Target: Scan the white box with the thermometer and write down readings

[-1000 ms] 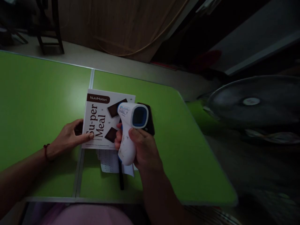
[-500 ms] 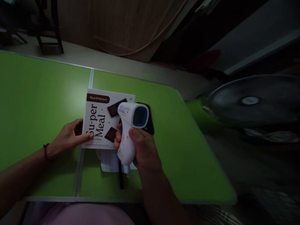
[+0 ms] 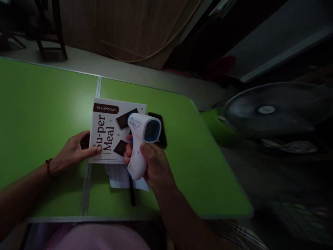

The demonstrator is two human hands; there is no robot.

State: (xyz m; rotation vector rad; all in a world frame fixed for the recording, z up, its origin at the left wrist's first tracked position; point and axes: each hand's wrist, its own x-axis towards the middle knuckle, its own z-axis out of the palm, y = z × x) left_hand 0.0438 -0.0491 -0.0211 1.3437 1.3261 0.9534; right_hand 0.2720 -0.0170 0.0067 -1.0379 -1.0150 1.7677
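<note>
Green tabletop (image 3: 197, 166) runs rightward from the right hand (image 3: 157, 163) to a slanting right edge, leaving room to move on that side. More green surface stretches left beyond the left hand (image 3: 75, 147), and one pale metal strip (image 3: 99, 86) crosses the table from far edge to near edge. One white box (image 3: 110, 133) is near the middle, its left side over the strip; whether it rests on the table or is lifted, I cannot tell. Two hands are at work. The left grasps the box at its left edge, thumb across the front, fingers tucked behind and mostly hidden. The right is wrapped around the handle of one white-and-blue thermometer (image 3: 139, 149), which covers the box's lower right part. One dark phone (image 3: 163, 137) shows just beyond the thermometer, partly covered by it. Below the box's lower edge, printed paper (image 3: 118, 177) sticks out, one sheet or several being hard to tell, with one black pen (image 3: 132, 194) pointing toward the near edge. One red bracelet (image 3: 48, 166) circles the left wrist.
</note>
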